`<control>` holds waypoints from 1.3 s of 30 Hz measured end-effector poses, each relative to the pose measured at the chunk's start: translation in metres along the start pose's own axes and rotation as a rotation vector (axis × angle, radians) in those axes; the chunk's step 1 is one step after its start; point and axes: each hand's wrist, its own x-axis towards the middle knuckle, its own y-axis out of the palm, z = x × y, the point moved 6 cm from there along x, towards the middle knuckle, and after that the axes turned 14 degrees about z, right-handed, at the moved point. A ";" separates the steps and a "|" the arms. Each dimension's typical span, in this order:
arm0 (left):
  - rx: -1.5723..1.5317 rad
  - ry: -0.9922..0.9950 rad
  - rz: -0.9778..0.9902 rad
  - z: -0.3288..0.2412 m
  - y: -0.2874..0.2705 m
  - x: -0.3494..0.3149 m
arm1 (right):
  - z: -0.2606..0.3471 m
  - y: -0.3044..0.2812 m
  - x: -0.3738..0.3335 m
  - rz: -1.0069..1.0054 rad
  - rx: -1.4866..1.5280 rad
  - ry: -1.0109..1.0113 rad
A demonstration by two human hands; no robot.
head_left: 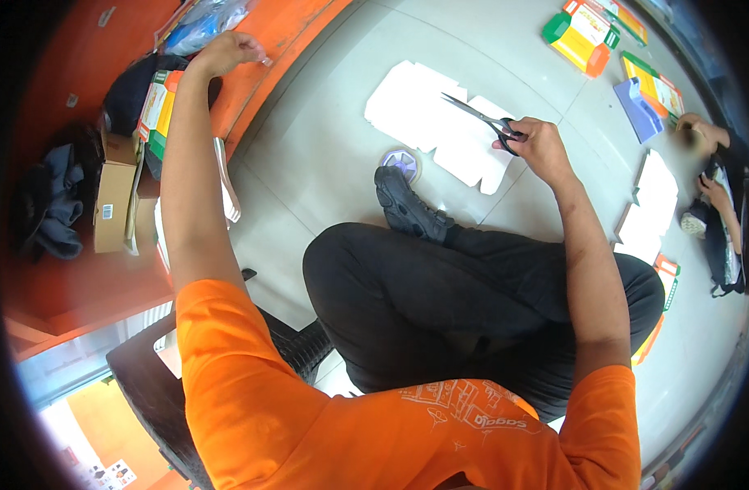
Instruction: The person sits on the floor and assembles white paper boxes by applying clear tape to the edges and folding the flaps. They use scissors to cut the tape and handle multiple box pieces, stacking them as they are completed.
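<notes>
My right hand [539, 149] is closed round the handles of black-handled scissors [482, 114]. Their blades point to the far left, slightly apart, above a white unfolded cardboard blank [419, 106] lying on the floor. Over at the left, my left hand [227, 54] is raised above the edge of an orange shelf [264, 90]. Its fingers are pinched together, with a small whitish bit at their tips too small to name. A purple-cored roll of tape [401, 166] lies on the floor beside my black shoe [411, 204].
Colourful printed cartons [582, 37] lie at the far right, near a purple piece [638, 110]. Another white blank [648, 204] is on the right, close to another person [721, 188]. On the shelf stand a brown box [115, 200], dark cloth [60, 200] and a blue plastic bag [203, 31].
</notes>
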 end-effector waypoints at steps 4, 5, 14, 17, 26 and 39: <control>-0.075 0.026 0.017 0.022 0.014 0.007 | -0.008 0.007 0.005 -0.028 0.076 -0.057; -0.063 0.011 0.011 0.019 0.020 0.015 | -0.007 0.005 0.004 -0.031 0.062 -0.038; -0.177 -0.041 -0.064 0.061 0.030 0.029 | -0.003 0.007 0.005 -0.018 0.034 -0.049; -0.147 -0.058 -0.073 0.068 0.030 0.034 | -0.007 0.011 0.005 0.002 0.028 0.020; -0.104 -0.153 -0.270 0.073 0.029 0.027 | -0.005 0.010 0.005 0.005 0.052 -0.025; -0.133 -0.139 -0.368 0.026 0.051 -0.012 | -0.007 0.010 0.006 -0.011 0.029 -0.056</control>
